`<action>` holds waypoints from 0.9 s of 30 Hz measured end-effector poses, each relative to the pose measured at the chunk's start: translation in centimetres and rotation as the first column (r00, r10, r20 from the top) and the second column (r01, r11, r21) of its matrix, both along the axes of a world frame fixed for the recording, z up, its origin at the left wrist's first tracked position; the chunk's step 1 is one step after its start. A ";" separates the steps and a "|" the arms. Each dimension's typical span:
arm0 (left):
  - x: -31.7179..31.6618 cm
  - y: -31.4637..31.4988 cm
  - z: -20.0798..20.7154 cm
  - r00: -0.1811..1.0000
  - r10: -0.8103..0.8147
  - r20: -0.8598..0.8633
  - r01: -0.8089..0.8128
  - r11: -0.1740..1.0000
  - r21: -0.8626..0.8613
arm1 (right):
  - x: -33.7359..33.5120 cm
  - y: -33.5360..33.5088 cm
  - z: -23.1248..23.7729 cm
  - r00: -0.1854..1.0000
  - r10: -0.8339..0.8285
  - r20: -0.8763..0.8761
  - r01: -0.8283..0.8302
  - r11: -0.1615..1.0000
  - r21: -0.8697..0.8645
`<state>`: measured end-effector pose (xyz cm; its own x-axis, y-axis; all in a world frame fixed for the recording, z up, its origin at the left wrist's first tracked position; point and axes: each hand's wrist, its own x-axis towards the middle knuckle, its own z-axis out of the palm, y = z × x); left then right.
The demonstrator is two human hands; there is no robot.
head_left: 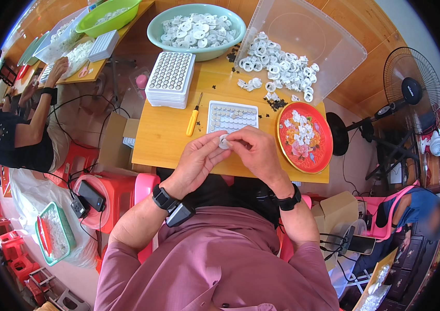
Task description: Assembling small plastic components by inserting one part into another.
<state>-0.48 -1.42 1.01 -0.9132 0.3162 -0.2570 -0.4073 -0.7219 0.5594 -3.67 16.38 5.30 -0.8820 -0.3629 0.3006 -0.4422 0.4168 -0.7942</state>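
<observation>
Just past the table's front edge, both hands meet around a small white round plastic part [223, 142]. My left hand [199, 158] pinches it between thumb and fingertips, palm turned up. From the other side, the fingertips of my right hand [253, 153] close on the same part. Right behind the hands lies a white tray [217, 125] with rows of small round pieces. A yellow-handled screwdriver [193, 122] rests left of that tray. To the right, a red floral plate [321, 150] carries a heap of small white pieces.
A stack of white trays [167, 98] stands at the back left, beside a pale green basin [152, 31] full of white discs. White ring parts [282, 65] spill from a clear bin [328, 46]. Small black pieces [276, 104] lie scattered. A fan [411, 90] stands right; another person [23, 129] works left.
</observation>
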 end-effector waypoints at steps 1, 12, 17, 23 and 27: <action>0.0 0.0 0.0 1.000 -0.002 -0.004 0.002 1.000 0.000 | 0.0 0.0 -0.1 1.000 0.000 0.000 0.000 1.000 0.000; 0.1 0.4 -0.3 0.979 0.029 -0.202 -0.085 0.957 -0.278 | -0.1 0.1 -1.0 0.951 0.034 0.308 0.027 0.981 -0.194; 0.1 0.6 0.0 0.966 0.024 -0.256 -0.107 0.942 -0.317 | -0.4 0.5 -1.0 0.923 0.090 0.375 0.003 0.970 -0.241; 0.0 0.6 -0.2 0.958 0.020 -0.287 -0.135 0.913 -0.386 | -0.2 0.2 -1.0 0.917 0.072 0.391 0.022 0.973 -0.230; 0.2 0.7 -0.7 0.927 0.011 -0.375 -0.197 0.865 -0.461 | 0.2 -0.1 -1.0 0.934 0.026 0.355 0.036 0.985 -0.167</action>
<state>-0.24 -0.76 0.35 -0.9909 0.1344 -0.0103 -0.0570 -0.3486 0.9355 -3.52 16.29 4.32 -0.9436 -0.3303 0.0234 -0.1167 0.2653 -0.9571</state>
